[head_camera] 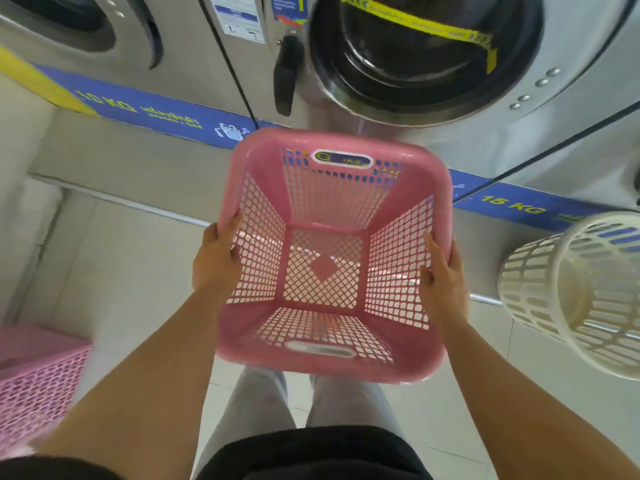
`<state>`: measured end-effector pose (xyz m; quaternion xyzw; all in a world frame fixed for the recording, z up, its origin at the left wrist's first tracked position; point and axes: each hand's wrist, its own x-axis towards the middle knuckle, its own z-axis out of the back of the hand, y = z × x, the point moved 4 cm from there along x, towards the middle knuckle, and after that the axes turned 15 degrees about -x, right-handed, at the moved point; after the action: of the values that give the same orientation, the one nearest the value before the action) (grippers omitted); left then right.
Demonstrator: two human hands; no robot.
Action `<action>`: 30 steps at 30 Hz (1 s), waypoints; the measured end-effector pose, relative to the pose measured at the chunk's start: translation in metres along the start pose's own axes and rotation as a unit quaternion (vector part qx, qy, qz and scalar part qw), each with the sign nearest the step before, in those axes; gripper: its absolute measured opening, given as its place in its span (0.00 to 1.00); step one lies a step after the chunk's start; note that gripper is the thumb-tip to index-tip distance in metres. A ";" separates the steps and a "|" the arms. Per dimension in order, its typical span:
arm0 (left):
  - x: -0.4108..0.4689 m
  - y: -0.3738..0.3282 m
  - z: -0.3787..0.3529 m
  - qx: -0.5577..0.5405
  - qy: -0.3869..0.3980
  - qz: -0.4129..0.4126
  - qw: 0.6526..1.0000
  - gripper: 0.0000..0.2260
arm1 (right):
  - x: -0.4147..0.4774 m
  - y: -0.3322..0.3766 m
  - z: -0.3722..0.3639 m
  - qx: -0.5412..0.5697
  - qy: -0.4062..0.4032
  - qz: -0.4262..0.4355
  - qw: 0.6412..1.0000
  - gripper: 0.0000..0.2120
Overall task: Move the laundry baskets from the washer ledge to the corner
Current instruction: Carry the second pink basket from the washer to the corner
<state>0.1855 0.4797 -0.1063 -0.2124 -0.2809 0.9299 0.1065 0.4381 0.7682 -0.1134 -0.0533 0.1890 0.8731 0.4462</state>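
Two steel washers [433, 57] fill twelve o'clock, above a grey ledge [121, 157]. At centre, the pink basket [329, 188] hangs in the air, empty. A white round basket [581, 292] sits at three o'clock; another pink basket [38, 382] at eight. The left hand [216, 261] and right hand [441, 282] clamp the pink basket's opposite rims.

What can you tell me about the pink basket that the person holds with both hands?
The pink basket is square, of glossy plastic, with lattice walls and floor, a smooth rolled rim and an oval handle slot in its near and far walls. It is empty and held in the air, tilted so its opening faces the camera. The left hand grips its left rim and the right hand its right rim. Nothing else touches it.
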 end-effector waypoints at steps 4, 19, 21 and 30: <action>-0.035 0.035 0.033 -0.022 -0.032 0.027 0.999 0.29 | -0.025 0.030 0.000 0.003 0.007 0.041 0.999 0.31; -0.204 0.235 0.185 -0.112 -0.221 0.143 0.958 0.29 | -0.149 0.244 -0.031 -0.033 0.035 0.247 0.968 0.29; -0.230 0.265 0.207 -0.119 -0.254 0.156 0.947 0.28 | -0.175 0.277 -0.040 -0.036 0.040 0.270 0.961 0.29; -0.352 0.381 0.295 -0.141 -0.380 0.205 0.891 0.31 | -0.294 0.415 -0.086 0.010 0.044 0.407 0.912 0.29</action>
<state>0.3335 -0.0853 0.0172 0.0911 -0.3780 0.8916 -0.2322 0.2749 0.2928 0.0010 -0.0059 0.2223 0.9740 0.0442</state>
